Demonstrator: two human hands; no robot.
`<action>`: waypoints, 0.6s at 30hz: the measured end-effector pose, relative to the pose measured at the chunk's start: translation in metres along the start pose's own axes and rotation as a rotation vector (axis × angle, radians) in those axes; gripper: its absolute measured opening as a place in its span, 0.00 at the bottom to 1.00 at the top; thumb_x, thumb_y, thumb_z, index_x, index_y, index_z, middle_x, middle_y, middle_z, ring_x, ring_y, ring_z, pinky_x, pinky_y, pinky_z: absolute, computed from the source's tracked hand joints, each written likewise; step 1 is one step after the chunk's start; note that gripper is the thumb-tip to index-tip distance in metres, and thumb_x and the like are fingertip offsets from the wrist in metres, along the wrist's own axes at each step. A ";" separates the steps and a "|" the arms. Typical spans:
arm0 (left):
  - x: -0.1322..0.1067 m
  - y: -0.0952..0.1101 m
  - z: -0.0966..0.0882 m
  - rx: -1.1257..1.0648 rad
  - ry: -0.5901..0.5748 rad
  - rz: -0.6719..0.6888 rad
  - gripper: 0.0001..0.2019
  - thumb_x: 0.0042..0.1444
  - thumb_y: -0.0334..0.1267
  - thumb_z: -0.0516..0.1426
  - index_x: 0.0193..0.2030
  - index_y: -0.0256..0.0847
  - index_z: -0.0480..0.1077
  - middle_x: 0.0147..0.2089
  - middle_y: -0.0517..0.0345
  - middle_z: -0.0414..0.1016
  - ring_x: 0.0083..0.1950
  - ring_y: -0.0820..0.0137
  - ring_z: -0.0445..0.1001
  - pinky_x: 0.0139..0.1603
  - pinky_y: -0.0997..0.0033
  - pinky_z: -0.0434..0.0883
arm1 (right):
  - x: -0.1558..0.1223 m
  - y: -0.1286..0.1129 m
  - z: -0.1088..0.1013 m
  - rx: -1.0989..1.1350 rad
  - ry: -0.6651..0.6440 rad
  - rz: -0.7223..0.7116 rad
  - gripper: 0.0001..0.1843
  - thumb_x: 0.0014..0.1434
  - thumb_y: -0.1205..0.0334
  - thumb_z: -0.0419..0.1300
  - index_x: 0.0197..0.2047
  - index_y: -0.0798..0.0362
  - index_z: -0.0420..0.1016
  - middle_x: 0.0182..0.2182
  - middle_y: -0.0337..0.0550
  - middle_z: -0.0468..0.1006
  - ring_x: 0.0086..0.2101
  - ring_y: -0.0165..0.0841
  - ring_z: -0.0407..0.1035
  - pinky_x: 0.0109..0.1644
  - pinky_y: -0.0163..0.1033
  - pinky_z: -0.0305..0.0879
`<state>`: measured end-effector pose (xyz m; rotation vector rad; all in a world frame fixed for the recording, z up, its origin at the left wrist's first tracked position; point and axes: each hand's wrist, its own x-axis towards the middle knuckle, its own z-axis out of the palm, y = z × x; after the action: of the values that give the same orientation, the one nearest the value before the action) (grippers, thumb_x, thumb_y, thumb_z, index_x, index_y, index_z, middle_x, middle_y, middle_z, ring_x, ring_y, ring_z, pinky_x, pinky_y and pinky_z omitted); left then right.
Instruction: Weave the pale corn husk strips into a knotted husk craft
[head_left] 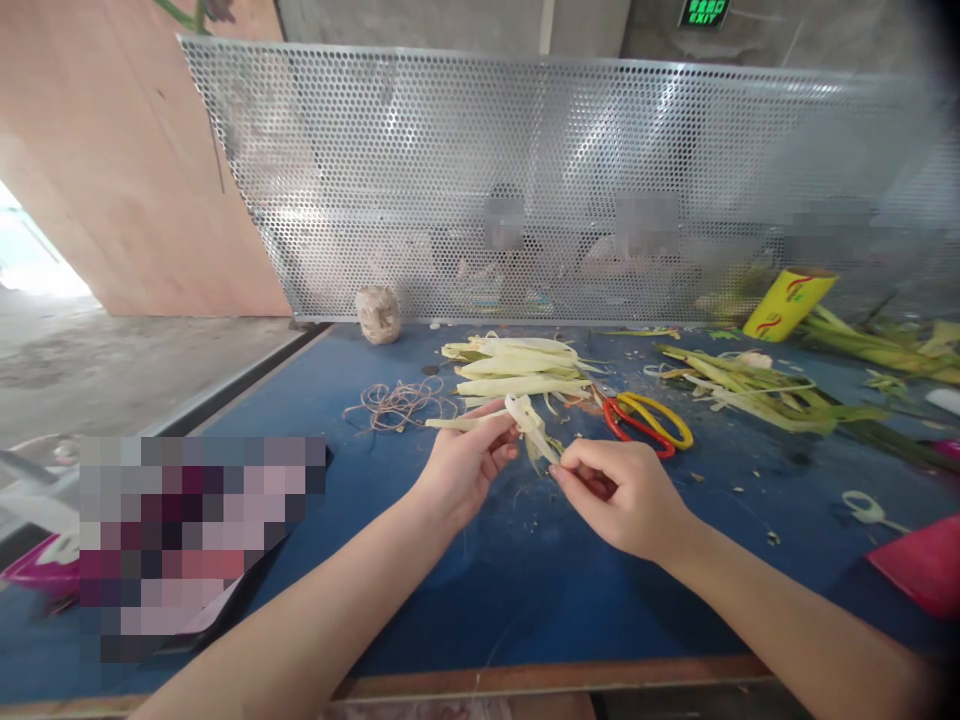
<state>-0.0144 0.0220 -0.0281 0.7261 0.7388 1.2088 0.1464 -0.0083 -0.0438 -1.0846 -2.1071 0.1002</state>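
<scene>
My left hand (474, 455) pinches a pale, folded strip of corn husk (529, 415) between thumb and fingers, and one end of the husk pokes out to the left. On the other side, my right hand (626, 490) closes its thumb and forefinger on the lower, trailing end of the same husk. Just beyond both hands lies a pile of flat, pale green corn husks (517, 365). Scissors with one red and one yellow handle (652, 425) rest right of the pile. A loose tangle of thin brown string (401, 405) lies to its left.
A perforated metal screen (450, 180) stands along the table's far edge, with people behind it. Far right are more green husks (780, 390), a yellow can-like container (789, 303) and a pink object (919, 565). A wrapped roll (379, 314) stands back left; a blurred-out, dark-edged device lies front left.
</scene>
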 end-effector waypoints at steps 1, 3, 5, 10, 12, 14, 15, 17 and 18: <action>0.001 0.001 -0.001 -0.005 0.020 0.011 0.06 0.46 0.25 0.59 0.34 0.30 0.73 0.25 0.58 0.72 0.24 0.82 0.68 0.21 0.86 0.66 | 0.000 0.000 -0.001 0.035 -0.013 0.006 0.12 0.53 0.67 0.54 0.19 0.54 0.58 0.13 0.31 0.55 0.15 0.21 0.50 0.20 0.29 0.46; 0.003 0.004 -0.002 -0.017 0.067 0.033 0.07 0.47 0.25 0.58 0.35 0.30 0.72 0.26 0.58 0.72 0.24 0.82 0.68 0.22 0.86 0.67 | -0.001 0.003 -0.003 0.082 -0.032 -0.002 0.14 0.52 0.69 0.54 0.18 0.54 0.55 0.13 0.31 0.54 0.16 0.21 0.49 0.21 0.29 0.46; 0.005 0.007 -0.003 -0.028 0.111 0.056 0.07 0.48 0.24 0.57 0.35 0.30 0.71 0.26 0.58 0.72 0.24 0.82 0.69 0.22 0.86 0.67 | -0.001 0.005 -0.006 0.101 -0.049 -0.027 0.14 0.50 0.71 0.54 0.18 0.54 0.53 0.13 0.31 0.54 0.16 0.21 0.49 0.21 0.29 0.46; 0.006 0.009 -0.002 -0.017 0.135 0.087 0.07 0.48 0.24 0.57 0.36 0.30 0.70 0.26 0.58 0.72 0.25 0.81 0.69 0.22 0.85 0.66 | 0.001 0.009 -0.011 0.072 -0.108 -0.075 0.15 0.48 0.72 0.54 0.17 0.54 0.51 0.13 0.31 0.53 0.17 0.23 0.49 0.22 0.32 0.45; 0.004 0.008 0.000 0.002 0.110 0.083 0.10 0.47 0.24 0.58 0.39 0.29 0.70 0.27 0.56 0.73 0.25 0.80 0.69 0.21 0.83 0.66 | 0.002 0.008 -0.012 0.059 -0.150 -0.055 0.16 0.52 0.69 0.52 0.16 0.54 0.52 0.13 0.32 0.54 0.17 0.24 0.50 0.23 0.33 0.46; 0.000 0.006 0.002 0.043 0.061 0.080 0.15 0.46 0.24 0.58 0.43 0.28 0.68 0.27 0.54 0.73 0.24 0.79 0.68 0.22 0.81 0.65 | 0.004 0.007 -0.012 0.080 -0.125 0.010 0.15 0.56 0.66 0.50 0.18 0.54 0.58 0.15 0.34 0.58 0.18 0.25 0.53 0.24 0.33 0.50; -0.002 0.005 0.003 0.078 0.030 0.078 0.17 0.46 0.24 0.59 0.46 0.28 0.67 0.26 0.55 0.73 0.23 0.79 0.67 0.22 0.80 0.65 | 0.005 0.007 -0.012 0.106 -0.069 0.049 0.12 0.56 0.66 0.50 0.22 0.54 0.62 0.17 0.35 0.62 0.20 0.26 0.57 0.26 0.33 0.53; -0.005 0.003 0.005 0.160 -0.039 0.071 0.22 0.46 0.26 0.60 0.50 0.29 0.64 0.26 0.57 0.73 0.21 0.80 0.66 0.22 0.79 0.64 | 0.008 0.009 -0.011 0.181 0.066 0.114 0.03 0.55 0.66 0.52 0.32 0.54 0.66 0.26 0.39 0.69 0.27 0.29 0.62 0.33 0.34 0.58; -0.007 0.003 0.005 0.202 -0.075 0.067 0.24 0.46 0.28 0.60 0.51 0.30 0.63 0.25 0.59 0.72 0.20 0.80 0.65 0.22 0.78 0.64 | 0.009 0.009 -0.011 0.229 0.110 0.144 0.05 0.54 0.67 0.53 0.36 0.53 0.67 0.30 0.41 0.70 0.31 0.31 0.64 0.36 0.35 0.60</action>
<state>-0.0135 0.0154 -0.0223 0.9644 0.7869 1.1710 0.1567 0.0014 -0.0340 -1.0765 -1.8672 0.3357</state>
